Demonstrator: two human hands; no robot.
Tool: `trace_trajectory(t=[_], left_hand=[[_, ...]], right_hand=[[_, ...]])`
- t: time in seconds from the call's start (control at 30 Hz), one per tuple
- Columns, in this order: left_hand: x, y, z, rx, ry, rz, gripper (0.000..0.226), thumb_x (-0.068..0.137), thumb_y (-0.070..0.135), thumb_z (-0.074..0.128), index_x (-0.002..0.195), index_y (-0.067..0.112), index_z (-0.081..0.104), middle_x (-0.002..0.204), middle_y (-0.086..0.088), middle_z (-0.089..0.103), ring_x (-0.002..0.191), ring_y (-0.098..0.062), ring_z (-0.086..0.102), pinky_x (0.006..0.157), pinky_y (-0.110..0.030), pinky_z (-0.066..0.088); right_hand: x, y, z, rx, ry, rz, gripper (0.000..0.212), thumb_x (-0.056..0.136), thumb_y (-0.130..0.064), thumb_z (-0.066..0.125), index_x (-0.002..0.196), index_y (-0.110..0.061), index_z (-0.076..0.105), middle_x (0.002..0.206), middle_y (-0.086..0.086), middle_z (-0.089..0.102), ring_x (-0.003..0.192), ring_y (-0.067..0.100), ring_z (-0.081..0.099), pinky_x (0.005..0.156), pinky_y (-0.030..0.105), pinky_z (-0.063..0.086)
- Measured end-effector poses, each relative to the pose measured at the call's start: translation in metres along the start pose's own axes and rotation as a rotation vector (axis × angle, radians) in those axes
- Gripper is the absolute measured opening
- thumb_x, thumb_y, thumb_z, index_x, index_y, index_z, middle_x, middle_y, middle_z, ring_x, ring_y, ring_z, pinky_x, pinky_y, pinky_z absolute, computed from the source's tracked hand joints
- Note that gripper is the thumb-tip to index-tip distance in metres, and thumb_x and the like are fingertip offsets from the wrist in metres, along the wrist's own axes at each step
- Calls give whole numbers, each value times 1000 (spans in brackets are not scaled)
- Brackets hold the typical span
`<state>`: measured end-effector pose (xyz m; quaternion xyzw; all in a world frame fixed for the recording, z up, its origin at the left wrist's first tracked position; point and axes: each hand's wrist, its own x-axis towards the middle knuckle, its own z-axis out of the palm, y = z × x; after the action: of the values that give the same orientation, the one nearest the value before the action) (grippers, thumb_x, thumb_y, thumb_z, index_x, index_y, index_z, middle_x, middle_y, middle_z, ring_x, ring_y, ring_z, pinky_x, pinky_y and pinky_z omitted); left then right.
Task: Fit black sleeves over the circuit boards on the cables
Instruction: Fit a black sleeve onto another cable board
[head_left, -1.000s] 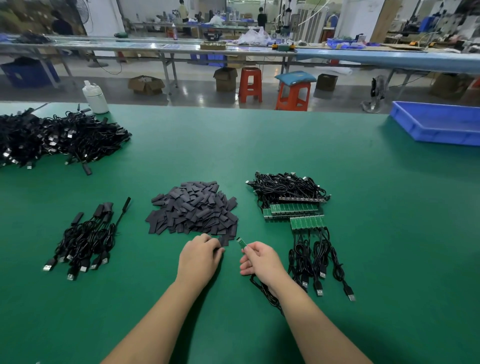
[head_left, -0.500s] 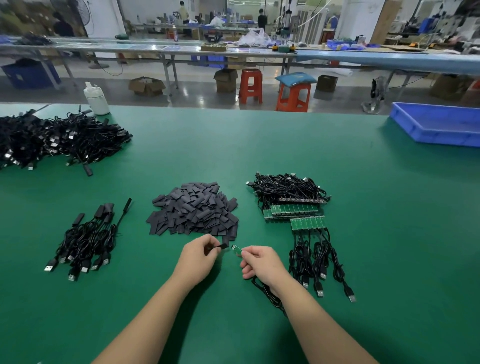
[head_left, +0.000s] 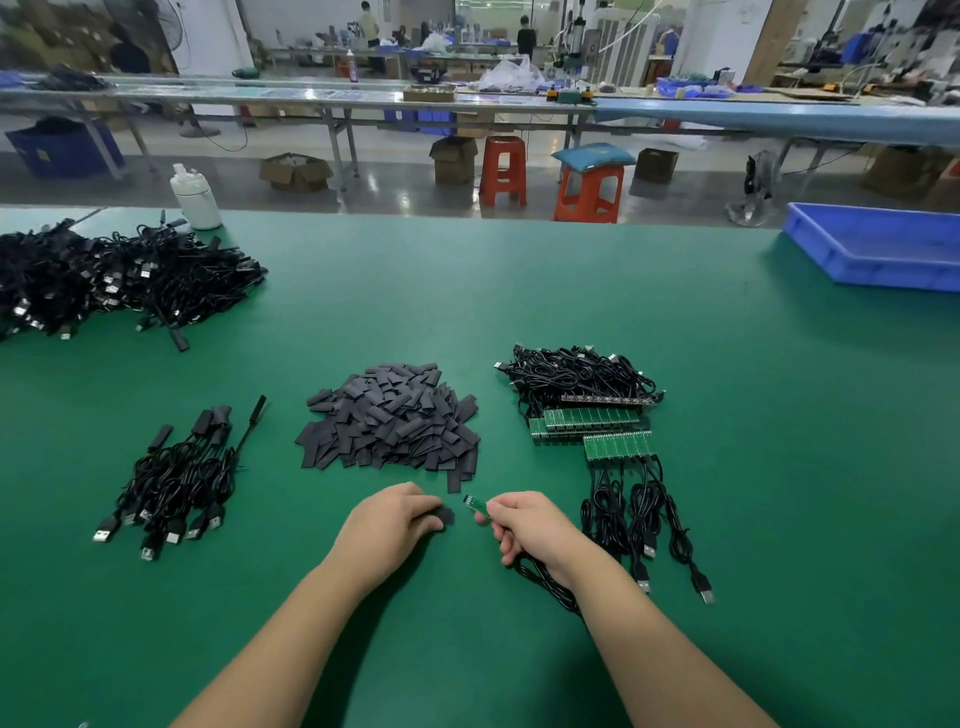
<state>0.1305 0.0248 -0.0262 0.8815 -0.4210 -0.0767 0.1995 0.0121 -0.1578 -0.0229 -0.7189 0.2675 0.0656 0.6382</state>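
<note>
My left hand (head_left: 389, 522) pinches a black sleeve (head_left: 445, 515) just above the green table. Facing it, my right hand (head_left: 524, 527) grips a cable whose small green circuit board (head_left: 475, 503) points at the sleeve, a short gap apart; the cable (head_left: 545, 582) trails under my wrist. A pile of black sleeves (head_left: 389, 418) lies just beyond my hands. Bare-board cables (head_left: 613, 441) sit to the right, and sleeved cables (head_left: 182, 467) lie to the left.
A large heap of black cables (head_left: 104, 280) fills the far left, with a white bottle (head_left: 196, 200) behind it. A blue tray (head_left: 883, 249) stands at the far right edge. Stools and workbenches lie beyond the table.
My left hand has drawn one sleeve out of the pile's near edge and pulled back with it. My right hand has turned the board's tip toward the sleeve.
</note>
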Motion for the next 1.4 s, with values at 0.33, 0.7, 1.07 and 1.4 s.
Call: trace_trajectory(t=[0.33,0.7,1.07,1.4], left_hand=[[-5,11,0,-345,132,-56,17,89,26,72,105,24,77,83,13,67,81,-1,59,74,-11,42],[-4,10,1,-310,65,-48,32,86,31,74,118,30,71,96,22,66,91,5,59,80,0,36],[-2,11,-1,-117,64,114,24,89,35,69,112,30,73,106,17,64,96,-3,60,87,-24,48],[7,27,-2,58,-55,192,18,95,26,57,108,24,69,100,7,68,93,-16,62,84,-33,48]], right_hand=[[-1,1,2,-50,-37,-1,29,104,-23,47,94,-9,70,65,-3,57,53,10,54,57,24,51],[-1,3,3,-62,-34,-37,28,103,-21,48,92,-11,72,64,-3,56,51,10,52,54,22,48],[-1,6,5,-94,-33,-55,22,102,-22,52,92,-18,71,65,-5,58,51,7,54,55,21,50],[1,10,5,-81,-35,-80,21,103,-20,52,91,-19,69,67,-2,61,52,9,56,56,22,52]])
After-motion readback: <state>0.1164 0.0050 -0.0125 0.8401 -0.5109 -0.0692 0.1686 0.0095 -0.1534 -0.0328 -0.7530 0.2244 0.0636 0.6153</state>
